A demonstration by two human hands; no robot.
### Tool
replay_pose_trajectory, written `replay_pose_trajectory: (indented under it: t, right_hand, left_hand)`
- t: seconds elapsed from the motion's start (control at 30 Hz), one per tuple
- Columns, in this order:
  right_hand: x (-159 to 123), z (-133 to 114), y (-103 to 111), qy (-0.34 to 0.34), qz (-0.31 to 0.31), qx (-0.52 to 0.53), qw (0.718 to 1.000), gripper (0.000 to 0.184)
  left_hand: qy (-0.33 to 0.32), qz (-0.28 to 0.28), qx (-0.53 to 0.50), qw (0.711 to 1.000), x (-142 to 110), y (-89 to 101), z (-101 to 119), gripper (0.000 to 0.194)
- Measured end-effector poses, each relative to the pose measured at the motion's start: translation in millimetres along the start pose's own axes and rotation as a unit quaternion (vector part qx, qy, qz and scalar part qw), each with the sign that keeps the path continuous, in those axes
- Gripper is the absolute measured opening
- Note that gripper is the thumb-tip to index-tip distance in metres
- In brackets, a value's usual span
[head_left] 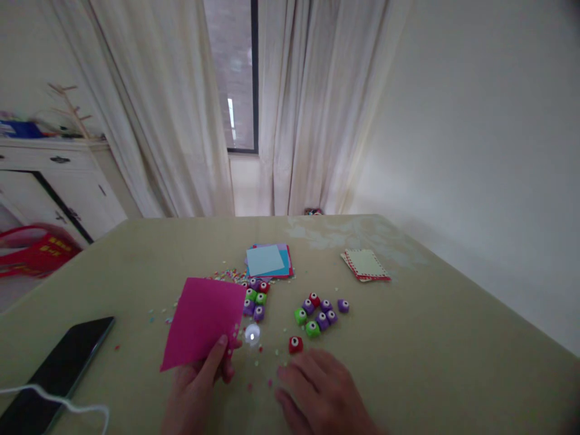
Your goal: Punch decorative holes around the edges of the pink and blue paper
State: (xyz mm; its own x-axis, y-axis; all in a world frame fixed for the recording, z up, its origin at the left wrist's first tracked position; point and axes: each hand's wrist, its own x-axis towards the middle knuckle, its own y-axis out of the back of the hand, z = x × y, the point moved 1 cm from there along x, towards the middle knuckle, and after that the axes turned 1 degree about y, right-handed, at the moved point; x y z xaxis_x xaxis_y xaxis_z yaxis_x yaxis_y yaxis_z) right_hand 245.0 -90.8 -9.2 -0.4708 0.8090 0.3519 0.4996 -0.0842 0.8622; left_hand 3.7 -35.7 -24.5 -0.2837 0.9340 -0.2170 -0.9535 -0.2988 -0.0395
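My left hand [209, 367] pinches the lower right corner of a square magenta paper [206, 320], tilted up above the table. Small punched holes show along its right edge. My right hand [317, 386] is at the front of the table, slightly blurred, fingers loosely bent, thumb and forefinger apart with nothing visible between them. Just beyond its knuckles sits a red block with an eye-like top [296, 344], resembling a mini craft punch. Similar purple, green and red ones form a loose group [322, 320] behind it and rows [259, 299] beside the paper. A clear round object [252, 335] lies between the hands.
Coloured paper sheets [267, 260] are stacked at mid-table, with scalloped-edge cards [366, 264] to the right. Confetti [229, 275] is scattered around. A phone [58, 368] and white cable [67, 403] lie at left. A white wall [475, 151] borders the table's right side.
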Motion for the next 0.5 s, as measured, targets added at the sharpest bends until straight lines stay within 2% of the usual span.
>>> replay_pose_trajectory:
  t: [0.1,0.17,0.23,0.3,0.4,0.5]
  right_hand:
    - [71.0,0.6,-22.4,-0.003,0.04,-0.101,0.994,0.043]
    - [92.5,1.4,-36.5,0.004,0.049,-0.143,0.989,0.049]
    - [94.7,3.7,-46.2,0.008,0.052,-0.163,0.985,0.052]
    - [85.4,5.9,-49.9,0.015,0.055,-0.167,0.984,0.042]
    - [66.7,6.0,-46.6,0.012,0.084,-0.16,0.983,0.021]
    - [54.3,2.9,-38.1,0.012,0.127,-0.124,0.984,0.022]
  left_hand:
    - [-0.015,-0.005,0.07,0.997,-1.6,0.4,1.1,0.06]
    - [-0.004,0.003,0.094,0.996,-2.7,0.3,3.7,0.063]
    - [0.019,0.003,0.093,0.995,-3.3,-0.3,4.3,0.065]
    - [0.032,0.002,0.095,0.995,-4.0,-0.6,2.5,0.068]
    - [0.024,0.009,0.124,0.992,-7.0,0.1,-1.9,0.071]
    - [0.027,0.008,0.163,0.986,-10.3,2.9,-4.0,0.072]
